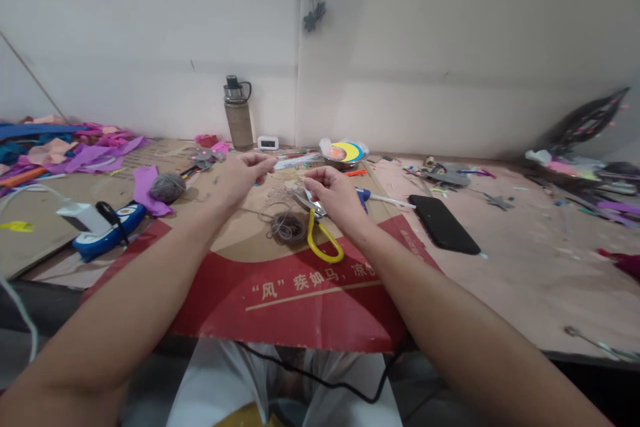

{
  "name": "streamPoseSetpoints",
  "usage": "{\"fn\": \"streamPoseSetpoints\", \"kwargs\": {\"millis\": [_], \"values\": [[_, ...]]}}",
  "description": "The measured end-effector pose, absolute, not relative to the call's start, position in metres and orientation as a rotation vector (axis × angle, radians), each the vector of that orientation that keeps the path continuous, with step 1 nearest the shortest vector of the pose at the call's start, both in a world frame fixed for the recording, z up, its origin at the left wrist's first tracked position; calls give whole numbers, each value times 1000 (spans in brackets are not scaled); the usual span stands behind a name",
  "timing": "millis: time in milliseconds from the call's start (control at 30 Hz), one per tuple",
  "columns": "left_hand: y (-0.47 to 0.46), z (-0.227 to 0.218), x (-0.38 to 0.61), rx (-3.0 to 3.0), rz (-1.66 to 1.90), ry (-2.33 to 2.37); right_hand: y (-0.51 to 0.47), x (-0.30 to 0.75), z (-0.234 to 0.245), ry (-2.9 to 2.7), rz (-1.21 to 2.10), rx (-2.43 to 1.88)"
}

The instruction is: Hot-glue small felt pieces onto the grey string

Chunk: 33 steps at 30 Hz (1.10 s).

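My left hand (245,177) is raised over the cardboard with its fingertips pinched together. Across from it, my right hand (333,195) also has thumb and fingers closed in a pinch. Anything held between the fingers is too fine to make out. Just below the hands lies a loose coil of thin grey-brown cord (289,227). Yellow-handled scissors (325,247) rest beside it, their blades partly behind my right hand. A blue tool with a white stick (387,199) shows past the right hand, mostly covered.
Red-printed cardboard (300,320) covers the table's front. To the right lies a black phone (443,223); to the left, a blue power strip (111,230) and grey yarn ball (168,187). A bottle (239,117) and small clock (269,143) stand by the wall. Coloured scraps (55,147) lie far left.
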<state>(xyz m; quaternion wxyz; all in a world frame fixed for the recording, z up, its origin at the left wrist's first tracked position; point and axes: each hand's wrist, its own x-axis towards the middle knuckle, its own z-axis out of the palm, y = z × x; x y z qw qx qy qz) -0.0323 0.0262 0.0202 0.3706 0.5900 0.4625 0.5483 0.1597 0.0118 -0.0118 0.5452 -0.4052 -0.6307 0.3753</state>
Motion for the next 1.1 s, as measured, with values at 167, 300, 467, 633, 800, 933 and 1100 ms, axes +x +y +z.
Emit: {"fn": "streamPoseSetpoints", "kwargs": {"millis": [167,300,467,633,800,933,1100], "values": [[5,16,-7,1697,1242,944,12,157,-13,-1351,1051,-927],[-3,18,-4,1786,1177,963,9,154,-15,-1387,1043,-917],[-1,13,-1,1774,1201,960,4,151,-15,-1407,1045,-893],[2,7,0,1783,1220,942,0,150,-14,-1456,994,-906],[1,7,1,1788,1223,954,3,151,-21,-1526,926,-879],[2,7,3,1809,1204,981,4,152,-23,-1581,792,-874],[2,7,7,1868,1187,956,-2,148,-18,-1508,923,-836]]}}
